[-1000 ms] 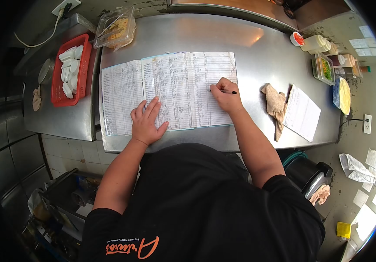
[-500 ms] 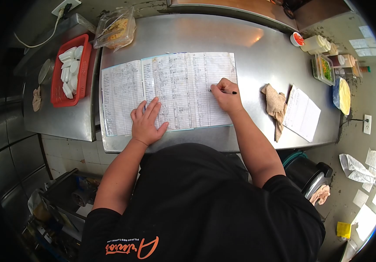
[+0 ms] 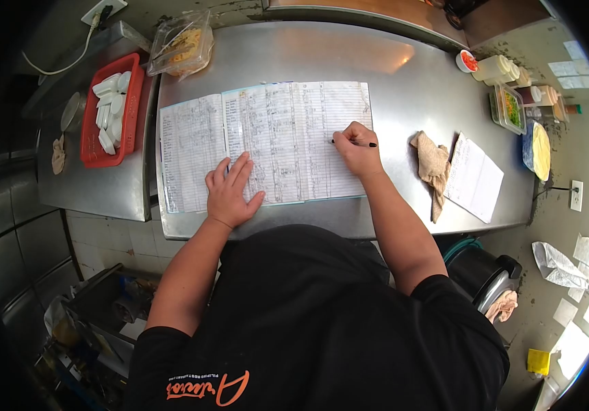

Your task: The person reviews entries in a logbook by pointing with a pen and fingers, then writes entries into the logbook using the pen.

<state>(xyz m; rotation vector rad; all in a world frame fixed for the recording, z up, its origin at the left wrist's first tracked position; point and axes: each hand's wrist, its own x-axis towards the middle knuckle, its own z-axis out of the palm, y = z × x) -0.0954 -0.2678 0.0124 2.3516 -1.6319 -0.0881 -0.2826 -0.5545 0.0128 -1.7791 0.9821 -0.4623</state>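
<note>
An open notebook (image 3: 191, 157) with lined pages and handwritten columns lies on the steel table. My left hand (image 3: 233, 192) rests on its lower middle with the fingers spread, palm down. On the right-hand page my right hand (image 3: 357, 151) grips a black pen (image 3: 371, 144), its tip near a column of writing. Right of that hand lies a crumpled brown cloth (image 3: 432, 164), touching or close to a white sheet of handwritten paper (image 3: 476, 179).
A red basket (image 3: 130, 113) of white containers stands on the left counter. A clear plastic box (image 3: 202, 58) sits at the back left. Along the right edge are a bowl of red pieces (image 3: 468, 61), bottles (image 3: 493, 70) and a tub of chopped greens (image 3: 510, 109).
My right hand has shifted very slightly to the right, and the pen lies at a slightly different angle. My left hand stays in place on the notebook.
</note>
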